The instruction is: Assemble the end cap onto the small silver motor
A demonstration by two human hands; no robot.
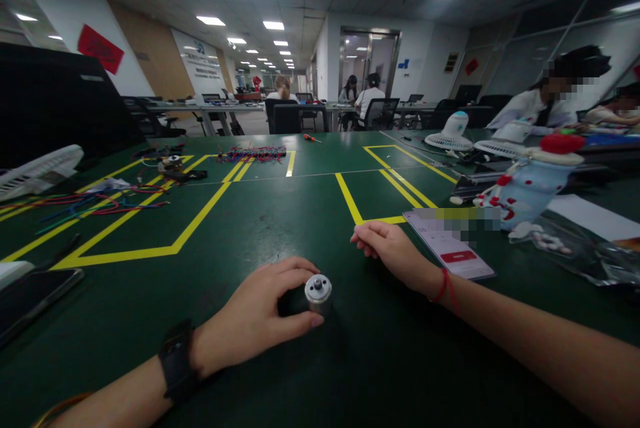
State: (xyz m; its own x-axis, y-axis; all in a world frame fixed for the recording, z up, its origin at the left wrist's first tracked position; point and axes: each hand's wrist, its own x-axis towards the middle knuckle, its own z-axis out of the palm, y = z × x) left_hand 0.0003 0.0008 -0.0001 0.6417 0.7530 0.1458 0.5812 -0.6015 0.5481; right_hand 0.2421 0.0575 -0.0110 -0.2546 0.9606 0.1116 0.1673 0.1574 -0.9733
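Observation:
A small silver cylindrical motor (319, 291) stands upright on the green table, its shaft end facing up. My left hand (267, 305), with a black watch at the wrist, grips the motor between thumb and fingers from the left side. To the right and a little farther off, my right hand (387, 245) rests closed near the table, fingers curled and thumb on top. Whatever those fingers may hold is hidden. A phone (463, 258) with a lit screen lies beside my right hand, next to the yellow tape outline.
Loose coloured wires (110, 198) spread over the left side, and a wire bundle (255, 153) lies at the back. An orange screwdriver (313, 139) is near the far edge. At right stand a light blue cup (537, 185) and a white fan (453, 131). People sit beyond.

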